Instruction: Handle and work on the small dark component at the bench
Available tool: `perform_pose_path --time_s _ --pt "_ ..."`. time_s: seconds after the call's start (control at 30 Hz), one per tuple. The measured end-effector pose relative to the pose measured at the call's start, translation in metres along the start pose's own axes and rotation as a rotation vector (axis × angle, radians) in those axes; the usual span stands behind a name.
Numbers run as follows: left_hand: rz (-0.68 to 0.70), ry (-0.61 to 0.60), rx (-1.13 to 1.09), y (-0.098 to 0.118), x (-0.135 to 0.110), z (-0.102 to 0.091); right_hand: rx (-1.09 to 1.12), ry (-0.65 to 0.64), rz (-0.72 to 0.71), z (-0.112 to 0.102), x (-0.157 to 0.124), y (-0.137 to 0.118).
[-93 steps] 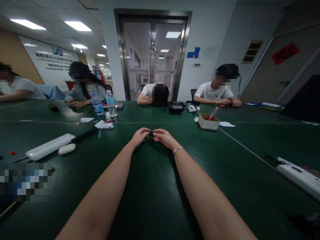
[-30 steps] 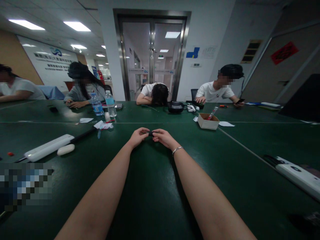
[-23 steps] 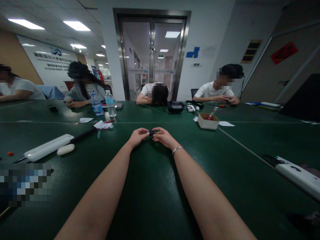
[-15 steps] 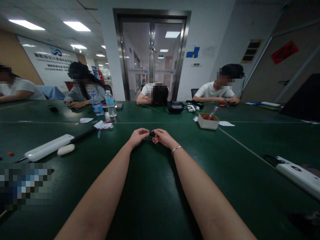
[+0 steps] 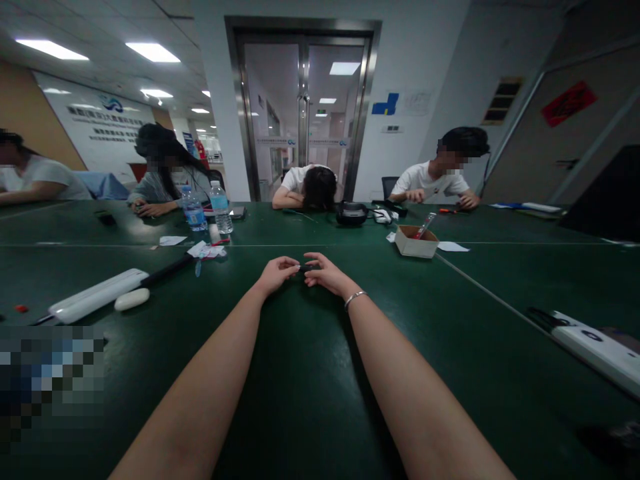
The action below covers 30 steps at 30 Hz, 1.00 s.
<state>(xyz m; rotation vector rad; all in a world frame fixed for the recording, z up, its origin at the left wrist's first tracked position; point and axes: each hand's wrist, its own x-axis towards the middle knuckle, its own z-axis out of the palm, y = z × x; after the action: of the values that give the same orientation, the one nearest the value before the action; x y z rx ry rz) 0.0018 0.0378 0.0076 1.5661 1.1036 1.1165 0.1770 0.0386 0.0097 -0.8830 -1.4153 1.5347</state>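
My left hand [image 5: 278, 275] is closed in a pinch on the near end of a small, dark, slim object [image 5: 307, 268], too small to tell its kind. The thing points across toward my right hand [image 5: 326, 275], whose fingers are spread around its other end. Whether the right fingertips touch it I cannot tell. Both forearms stretch out over the dark green table [image 5: 300, 373], and a silver bracelet [image 5: 355, 298] circles the right wrist.
A small open box [image 5: 417, 244] with a clear tube stands at right. Two water bottles [image 5: 221, 210], paper scraps [image 5: 206, 249] and a long white device [image 5: 100, 293] lie left. A white power strip [image 5: 595, 343] is far right. Several people sit across the table.
The fingers of my right hand have lifted and spread away from the dark object. My left hand keeps its pinch in place. The person at right has raised one hand.
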Motion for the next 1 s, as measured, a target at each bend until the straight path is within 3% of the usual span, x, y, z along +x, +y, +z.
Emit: perform_pose_path --time_s 0.17,0.4,0.57,0.77,0.9,1.0 --pt "0.008 -0.001 -0.008 -0.0009 0.0010 -0.0003 -0.006 0.044 0.081 0.0031 0.0012 -0.0011" --pt "-0.010 0.003 -0.009 -0.0005 0.0006 -0.0009 0.090 0.033 0.028 0.0006 -0.0016 -0.0012" --pt "-0.014 0.016 -0.003 0.0046 -0.0020 0.0000 -0.016 0.057 0.099 0.0031 0.0013 -0.0010" --pt "-0.024 0.033 -0.023 0.0020 -0.0001 -0.0001 0.094 0.016 0.043 0.0007 -0.0006 -0.0019" --pt "-0.025 0.041 -0.046 -0.0012 0.0020 0.0002 0.008 0.029 0.104 0.0025 -0.0003 -0.0028" --pt "-0.027 0.048 -0.056 -0.0028 0.0029 0.0003 0.008 0.021 0.060 0.0036 -0.0004 -0.0032"
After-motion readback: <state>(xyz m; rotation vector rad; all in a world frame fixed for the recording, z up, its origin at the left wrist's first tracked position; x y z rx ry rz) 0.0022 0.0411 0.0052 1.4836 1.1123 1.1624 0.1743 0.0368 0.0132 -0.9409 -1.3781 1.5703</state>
